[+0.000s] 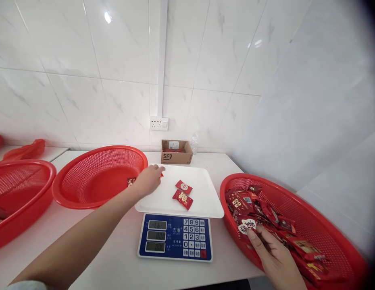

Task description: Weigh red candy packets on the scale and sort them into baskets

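My left hand reaches over the upper left of the scale's white tray, fingers curled down on a small red packet that is mostly hidden; only a red corner shows at the fingertips. Two red snack packets lie on the tray, one just behind the other. My right hand pinches a dark red snack packet with a white label between thumb and fingers. It is over the near left side of the right red basket, which holds a pile of similar packets.
The scale's blue keypad panel faces me. Left of the tray stands a red basket with a packet near its right side. Another red basket is at far left. A cardboard box sits behind the tray, below a wall socket.
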A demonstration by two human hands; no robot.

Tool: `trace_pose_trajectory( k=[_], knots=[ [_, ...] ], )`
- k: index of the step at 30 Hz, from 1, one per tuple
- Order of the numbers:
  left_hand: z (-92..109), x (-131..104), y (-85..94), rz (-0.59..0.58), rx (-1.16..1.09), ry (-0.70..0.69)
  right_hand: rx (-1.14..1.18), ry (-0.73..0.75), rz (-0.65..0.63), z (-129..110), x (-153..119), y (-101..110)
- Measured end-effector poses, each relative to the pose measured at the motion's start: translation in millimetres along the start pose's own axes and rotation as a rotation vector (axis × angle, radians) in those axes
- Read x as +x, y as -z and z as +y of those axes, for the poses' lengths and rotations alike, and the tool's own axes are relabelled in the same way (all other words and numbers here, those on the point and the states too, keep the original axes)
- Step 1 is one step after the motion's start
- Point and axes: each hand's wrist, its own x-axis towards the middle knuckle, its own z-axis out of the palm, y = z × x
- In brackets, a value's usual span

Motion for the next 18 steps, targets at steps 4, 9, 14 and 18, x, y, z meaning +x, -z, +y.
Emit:
trace_pose_trajectory(
  k=[4, 9, 14, 18],
  knots=[
    [-33, -9, 19.5, 0.082, 0.051, 0.151, 0.024, -0.023, 0.004, 1, 1, -1],
    [-12, -10, 13.1, 0.033, -0.032, -0.036, 0.008, -0.029, 0.012, 0, 1, -2],
    [40, 10, -11.0, -0.127, -0.144, -0.328, 0.022, 0.006, 0.001, -2, 0, -1],
    [53, 30, -24.4, -0.2, -0.17, -0.378, 0.019, -0.016, -0.006, -3, 0, 0]
  ],
)
